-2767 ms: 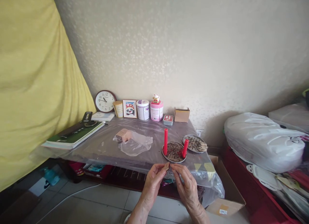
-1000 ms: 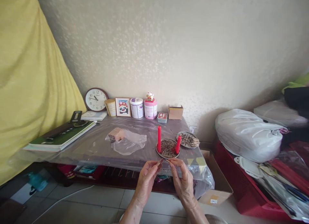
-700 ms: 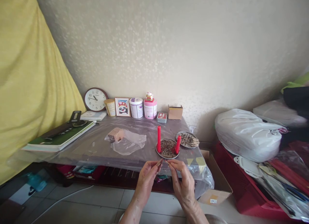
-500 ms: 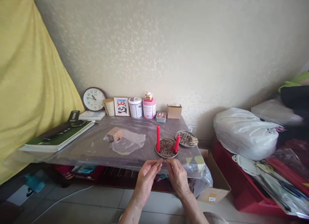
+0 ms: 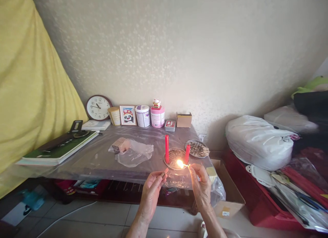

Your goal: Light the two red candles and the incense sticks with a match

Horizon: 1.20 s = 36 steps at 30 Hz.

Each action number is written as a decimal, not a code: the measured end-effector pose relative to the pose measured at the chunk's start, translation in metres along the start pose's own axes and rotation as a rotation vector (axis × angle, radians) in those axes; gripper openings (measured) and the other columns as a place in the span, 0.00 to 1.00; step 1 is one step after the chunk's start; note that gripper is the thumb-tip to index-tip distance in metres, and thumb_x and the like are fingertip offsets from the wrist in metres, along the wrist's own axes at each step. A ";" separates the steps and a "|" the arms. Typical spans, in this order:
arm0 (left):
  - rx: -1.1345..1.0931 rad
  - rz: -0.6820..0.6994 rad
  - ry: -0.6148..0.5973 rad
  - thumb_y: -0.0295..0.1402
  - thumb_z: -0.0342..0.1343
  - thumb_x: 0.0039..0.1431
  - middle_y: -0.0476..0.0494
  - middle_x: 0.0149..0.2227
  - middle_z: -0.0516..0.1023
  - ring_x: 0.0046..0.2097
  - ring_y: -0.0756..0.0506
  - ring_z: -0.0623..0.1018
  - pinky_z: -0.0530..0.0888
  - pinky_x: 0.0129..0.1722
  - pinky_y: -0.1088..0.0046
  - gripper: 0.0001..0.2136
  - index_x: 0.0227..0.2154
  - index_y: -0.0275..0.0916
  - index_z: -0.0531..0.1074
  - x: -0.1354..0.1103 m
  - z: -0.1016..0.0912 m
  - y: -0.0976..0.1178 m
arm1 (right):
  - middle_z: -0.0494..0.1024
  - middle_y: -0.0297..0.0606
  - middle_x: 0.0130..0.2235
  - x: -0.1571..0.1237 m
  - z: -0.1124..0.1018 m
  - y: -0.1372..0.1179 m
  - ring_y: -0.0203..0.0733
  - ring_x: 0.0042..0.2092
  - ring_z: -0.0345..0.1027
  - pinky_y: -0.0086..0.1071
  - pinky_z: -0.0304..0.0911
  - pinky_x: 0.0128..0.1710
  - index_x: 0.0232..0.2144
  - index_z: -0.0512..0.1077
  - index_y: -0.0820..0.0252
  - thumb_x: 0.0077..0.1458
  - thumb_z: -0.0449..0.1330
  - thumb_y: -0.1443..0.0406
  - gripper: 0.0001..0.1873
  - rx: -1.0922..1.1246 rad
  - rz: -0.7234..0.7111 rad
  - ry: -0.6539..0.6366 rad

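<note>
Between the thumb and fingers of my right hand (image 5: pixel 201 185) is a lit match (image 5: pixel 186 165), its bright flame pointing left. My left hand (image 5: pixel 151 190) grips a small matchbox (image 5: pixel 164 172), seen edge-on. Just beyond the hands lies a round metal plate (image 5: pixel 176 152) with dark bits on it. A tall red candle (image 5: pixel 167 149) stands upright at its left side, and a shorter red candle (image 5: pixel 187 154) leans slightly at its right. The flame is in front of the plate, nearer the shorter candle; neither candle shows a flame.
Behind and right, a second plate (image 5: pixel 191 144) holds several matchsticks (image 5: pixel 205 151). A paper packet (image 5: pixel 120 144) and crumpled plastic bag (image 5: pixel 134 152) lie left of the candles. Clear plastic covers the table (image 5: pixel 97 162). Tins, a clock (image 5: pixel 98 107) and a small carton (image 5: pixel 183 120) line the wall.
The match has caught fire. My right hand has moved right, away from the matchbox, while my left hand stays near its place, slightly lower.
</note>
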<state>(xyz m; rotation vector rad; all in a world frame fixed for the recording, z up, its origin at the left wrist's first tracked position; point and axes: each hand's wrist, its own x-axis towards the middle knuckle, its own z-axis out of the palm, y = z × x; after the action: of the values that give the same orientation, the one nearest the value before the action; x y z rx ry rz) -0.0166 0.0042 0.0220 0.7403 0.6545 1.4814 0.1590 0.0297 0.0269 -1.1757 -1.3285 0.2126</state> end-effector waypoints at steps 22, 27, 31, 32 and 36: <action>-0.012 -0.025 0.014 0.37 0.59 0.54 0.40 0.43 0.78 0.45 0.45 0.74 0.65 0.52 0.65 0.10 0.37 0.37 0.75 0.004 -0.007 -0.004 | 0.72 0.32 0.26 0.010 -0.013 -0.022 0.38 0.29 0.62 0.30 0.56 0.30 0.26 0.73 0.58 0.48 0.62 0.53 0.14 0.400 0.491 0.076; -0.009 -0.032 0.011 0.37 0.59 0.54 0.42 0.43 0.78 0.45 0.46 0.74 0.65 0.51 0.67 0.10 0.37 0.38 0.75 0.004 -0.007 -0.004 | 0.72 0.30 0.25 0.011 -0.011 -0.024 0.36 0.29 0.61 0.29 0.57 0.32 0.25 0.73 0.58 0.46 0.64 0.53 0.14 0.453 0.528 0.088; -0.017 -0.034 0.014 0.37 0.59 0.54 0.42 0.42 0.78 0.45 0.46 0.74 0.66 0.50 0.68 0.10 0.37 0.37 0.75 0.004 -0.007 -0.004 | 0.72 0.30 0.24 0.012 -0.009 -0.026 0.36 0.30 0.63 0.29 0.59 0.34 0.24 0.74 0.58 0.44 0.65 0.53 0.14 0.473 0.530 0.091; -0.020 -0.033 0.017 0.37 0.59 0.54 0.42 0.42 0.78 0.44 0.46 0.74 0.66 0.50 0.68 0.10 0.36 0.37 0.75 0.004 -0.007 -0.004 | 0.73 0.30 0.24 0.012 -0.009 -0.026 0.36 0.30 0.63 0.29 0.60 0.35 0.24 0.74 0.58 0.44 0.65 0.53 0.14 0.480 0.528 0.088; -0.027 -0.035 0.014 0.36 0.58 0.55 0.42 0.42 0.78 0.45 0.46 0.74 0.66 0.50 0.67 0.10 0.37 0.38 0.75 0.005 -0.008 -0.005 | 0.75 0.31 0.26 0.011 -0.006 -0.024 0.37 0.31 0.66 0.29 0.62 0.36 0.26 0.75 0.58 0.45 0.66 0.54 0.13 0.528 0.516 0.065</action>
<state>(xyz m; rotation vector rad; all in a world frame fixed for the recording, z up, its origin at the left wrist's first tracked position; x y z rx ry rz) -0.0199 0.0101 0.0131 0.6953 0.6541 1.4612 0.1562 0.0232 0.0526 -1.0317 -0.8137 0.8375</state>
